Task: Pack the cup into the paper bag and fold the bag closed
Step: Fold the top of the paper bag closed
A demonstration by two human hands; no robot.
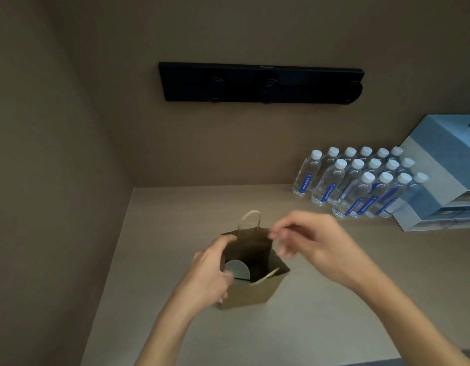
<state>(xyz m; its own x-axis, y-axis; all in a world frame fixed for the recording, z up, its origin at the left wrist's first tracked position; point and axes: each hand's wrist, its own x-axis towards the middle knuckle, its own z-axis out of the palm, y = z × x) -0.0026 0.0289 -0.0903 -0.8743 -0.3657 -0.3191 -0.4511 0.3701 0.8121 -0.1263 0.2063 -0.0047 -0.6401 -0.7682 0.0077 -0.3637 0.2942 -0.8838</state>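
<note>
Head view, from left to right. Saw the left hand (211, 270) at the near left corner of the brown paper bag (248, 293), fingers (223, 241) curled over the bag's left rim and gripping it. Found the bag standing upright and open on the desk (176, 207), mouth gaping toward the camera. Made out the cup (236, 269) inside the bag, low against its left wall, only a pale round rim showing, partly hidden behind the left thumb. Noted one twisted paper handle (249, 220) rising from the far rim, and a second handle (265, 276) lying flat along the near rim. Saw the right hand (315, 241) above the bag's far right corner, fingers (274, 233) blurred and bunched together near the rim; could not tell whether pinching the paper or just touching it. Higher up on the wall, spotted a long black bar (260, 84). Farther right, at the back of the desk and well apart from the bag, counted several rows of clear water bottles (360, 183) with white caps and blue labels, just beside a stack of blue and grey boxes (439, 180).
</note>
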